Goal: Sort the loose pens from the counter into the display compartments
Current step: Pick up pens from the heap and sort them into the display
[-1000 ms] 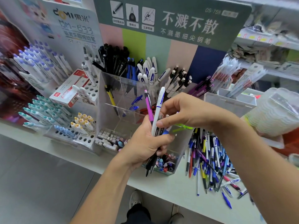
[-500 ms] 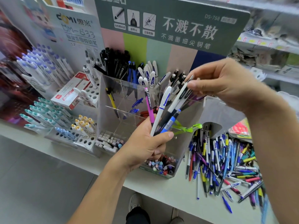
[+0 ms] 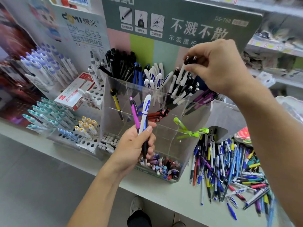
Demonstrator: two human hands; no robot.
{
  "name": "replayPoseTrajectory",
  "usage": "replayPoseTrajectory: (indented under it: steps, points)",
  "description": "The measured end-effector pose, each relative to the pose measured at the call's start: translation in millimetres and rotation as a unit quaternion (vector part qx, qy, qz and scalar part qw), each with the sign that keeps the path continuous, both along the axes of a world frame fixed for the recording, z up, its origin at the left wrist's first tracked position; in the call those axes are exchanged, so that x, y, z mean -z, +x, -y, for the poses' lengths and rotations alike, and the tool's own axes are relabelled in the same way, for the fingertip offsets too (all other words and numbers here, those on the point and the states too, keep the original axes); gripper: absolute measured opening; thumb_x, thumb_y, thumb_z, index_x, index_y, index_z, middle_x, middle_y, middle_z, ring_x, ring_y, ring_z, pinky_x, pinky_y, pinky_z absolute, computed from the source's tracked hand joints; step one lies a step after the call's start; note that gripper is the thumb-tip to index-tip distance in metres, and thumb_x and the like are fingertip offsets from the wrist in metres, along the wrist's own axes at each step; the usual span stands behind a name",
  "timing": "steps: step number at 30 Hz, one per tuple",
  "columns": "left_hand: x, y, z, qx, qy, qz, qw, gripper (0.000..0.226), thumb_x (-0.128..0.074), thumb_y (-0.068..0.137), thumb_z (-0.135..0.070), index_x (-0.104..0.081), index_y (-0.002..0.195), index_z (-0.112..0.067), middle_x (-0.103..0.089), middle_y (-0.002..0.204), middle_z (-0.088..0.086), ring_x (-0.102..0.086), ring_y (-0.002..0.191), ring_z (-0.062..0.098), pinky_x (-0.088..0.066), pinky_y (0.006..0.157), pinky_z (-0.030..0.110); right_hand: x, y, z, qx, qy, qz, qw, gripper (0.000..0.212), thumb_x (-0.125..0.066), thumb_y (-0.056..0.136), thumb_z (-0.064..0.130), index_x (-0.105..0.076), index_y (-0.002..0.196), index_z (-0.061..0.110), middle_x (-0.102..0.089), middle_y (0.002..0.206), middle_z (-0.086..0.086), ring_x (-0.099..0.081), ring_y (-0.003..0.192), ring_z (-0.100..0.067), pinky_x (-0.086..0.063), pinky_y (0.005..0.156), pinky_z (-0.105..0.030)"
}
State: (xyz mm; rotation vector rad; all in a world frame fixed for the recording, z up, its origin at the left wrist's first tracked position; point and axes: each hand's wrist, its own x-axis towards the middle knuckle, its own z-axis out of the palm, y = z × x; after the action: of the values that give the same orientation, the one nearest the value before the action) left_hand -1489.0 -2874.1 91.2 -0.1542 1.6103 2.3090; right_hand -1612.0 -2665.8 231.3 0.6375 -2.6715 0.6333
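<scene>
We judge the step as drop-off: our right hand [image 3: 219, 68] pinches two black-and-white pens [image 3: 183, 74] by their black caps, long axes steep, tips angled down-left into the matching compartment [image 3: 180, 94] just below the fingers. Next: release cleanly. Our left hand [image 3: 136, 145] grips a pink pen [image 3: 134, 113] and blue-white pen [image 3: 145, 110], upright.

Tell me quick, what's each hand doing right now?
Left hand: closed around a pink pen and white-blue pen.
Right hand: pinching black-and-white pens.
</scene>
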Motion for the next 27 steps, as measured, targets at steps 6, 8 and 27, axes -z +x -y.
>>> replayPoseTrajectory:
  steps: [6, 8, 27]
  points:
    - [-3, 4, 14, 0.052, 0.099, 0.06, 0.992, 0.033, -0.055, 0.093, -0.028, -0.065, 0.119, -0.009, -0.04, 0.063, 0.001, -0.034, 0.044, 0.007, -0.033, 0.039, 0.018, -8, -5, -2, -0.044, 0.05, 0.022, 0.998, 0.016, -0.074, 0.09, 0.01, -0.077, 0.105, 0.014, -0.071, 0.087, 0.001, -0.064, 0.078, -0.013, -0.048, 0.08, -0.014]
    - [-3, 4, 14, 0.062, 0.146, 0.075, 0.984, 0.03, -0.049, 0.097, -0.025, -0.066, 0.117, -0.009, -0.035, 0.063, 0.001, -0.028, 0.041, 0.006, -0.028, 0.036, 0.017, -8, -7, -4, -0.038, 0.073, 0.072, 0.994, 0.016, -0.074, 0.09, 0.009, -0.077, 0.103, 0.016, -0.073, 0.09, 0.002, -0.066, 0.078, -0.012, -0.044, 0.078, -0.011]
    - [-8, 4, 9, 0.006, 0.103, 0.019, 0.994, 0.029, -0.049, 0.096, -0.022, -0.047, 0.119, -0.005, -0.054, 0.07, 0.005, -0.033, 0.04, 0.006, -0.029, 0.037, 0.016, 13, 4, -11, 0.051, 0.106, 0.087, 0.989, 0.029, -0.08, 0.085, 0.019, -0.073, 0.113, 0.012, -0.071, 0.1, -0.011, -0.065, 0.092, -0.03, -0.053, 0.089, -0.038]
